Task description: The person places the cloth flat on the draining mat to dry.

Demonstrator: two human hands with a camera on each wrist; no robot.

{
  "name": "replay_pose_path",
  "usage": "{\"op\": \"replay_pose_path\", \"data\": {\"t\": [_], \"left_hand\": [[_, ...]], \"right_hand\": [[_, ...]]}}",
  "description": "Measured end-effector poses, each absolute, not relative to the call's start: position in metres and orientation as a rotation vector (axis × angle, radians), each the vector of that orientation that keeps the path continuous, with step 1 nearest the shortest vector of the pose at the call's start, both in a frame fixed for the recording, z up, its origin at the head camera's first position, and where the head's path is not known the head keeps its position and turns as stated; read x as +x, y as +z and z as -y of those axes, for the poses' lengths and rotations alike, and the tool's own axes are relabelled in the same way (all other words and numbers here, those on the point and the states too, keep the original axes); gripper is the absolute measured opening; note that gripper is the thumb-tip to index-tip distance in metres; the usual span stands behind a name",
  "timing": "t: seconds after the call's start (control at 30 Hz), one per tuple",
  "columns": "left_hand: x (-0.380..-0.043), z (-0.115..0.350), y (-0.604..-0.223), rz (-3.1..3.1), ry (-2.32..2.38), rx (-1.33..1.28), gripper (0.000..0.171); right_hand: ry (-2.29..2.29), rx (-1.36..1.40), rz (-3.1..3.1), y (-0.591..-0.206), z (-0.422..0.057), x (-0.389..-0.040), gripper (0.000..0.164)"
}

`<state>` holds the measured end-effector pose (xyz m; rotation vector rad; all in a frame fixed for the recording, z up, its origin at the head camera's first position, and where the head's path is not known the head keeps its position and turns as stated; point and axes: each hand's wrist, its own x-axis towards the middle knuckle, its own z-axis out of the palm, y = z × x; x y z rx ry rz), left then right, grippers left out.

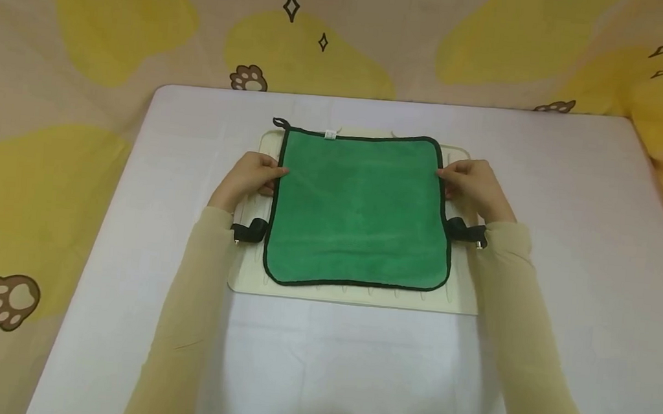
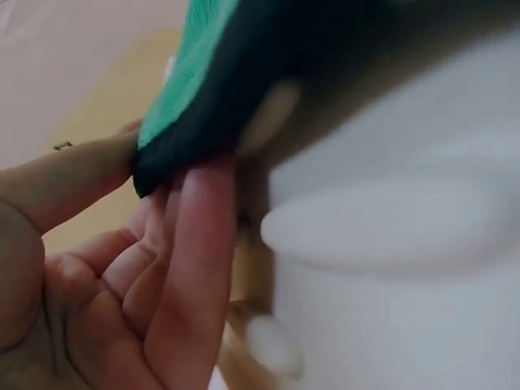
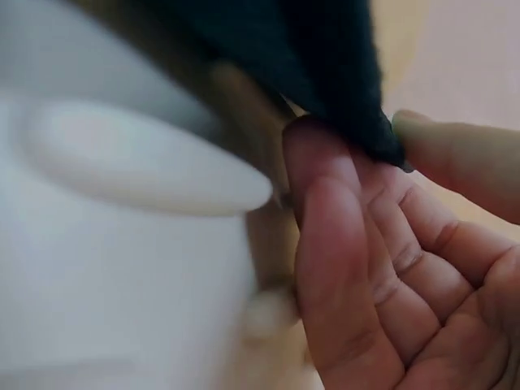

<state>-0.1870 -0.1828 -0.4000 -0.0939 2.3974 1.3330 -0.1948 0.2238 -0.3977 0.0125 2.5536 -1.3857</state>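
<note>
A square green cloth (image 1: 360, 216) with dark edging is spread flat between both hands in the head view. A small dark loop sticks out at its far left corner, and a white tag sits on the far edge. My left hand (image 1: 255, 174) pinches the cloth's left edge between thumb and fingers, the thumb on top. On the opposite edge, my right hand (image 1: 470, 182) pinches it likewise. In the left wrist view the dark border (image 2: 183, 154) lies between thumb and fingers. Under the cloth is a cream ribbed tray (image 1: 354, 294), mostly hidden by it.
The tray lies on a white-covered table (image 1: 577, 207). Behind and to the sides hangs a beige and yellow patterned curtain (image 1: 343, 52) with paw prints. Black wrist mounts (image 1: 465, 232) reach in from both cuffs beside the cloth.
</note>
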Motion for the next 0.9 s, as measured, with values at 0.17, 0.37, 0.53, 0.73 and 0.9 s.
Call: {"op": "replay_pose_path", "data": {"t": [0.17, 0.37, 0.53, 0.73, 0.9], "left_hand": [[-0.167, 0.187, -0.395, -2.362, 1.284, -0.012, 0.026], [-0.138, 0.19, -0.394, -2.289, 1.248, 0.052, 0.027], [-0.115, 0.188, -0.399, -2.269, 1.233, 0.101, 0.028], [-0.098, 0.187, -0.406, -2.245, 1.241, 0.096, 0.036], [-0.094, 0.188, -0.408, -2.21, 1.294, 0.1, 0.044]], "right_hand": [[-1.389, -0.029, -2.548, -0.398, -0.224, -0.177, 0.033], [-1.313, -0.083, -2.507, -0.398, -0.23, -0.149, 0.035], [-1.274, -0.12, -2.486, -0.398, -0.231, -0.124, 0.037], [-1.303, -0.1, -2.42, -0.401, -0.23, -0.096, 0.033], [-1.314, -0.062, -2.405, -0.401, -0.23, -0.074, 0.031]]}}
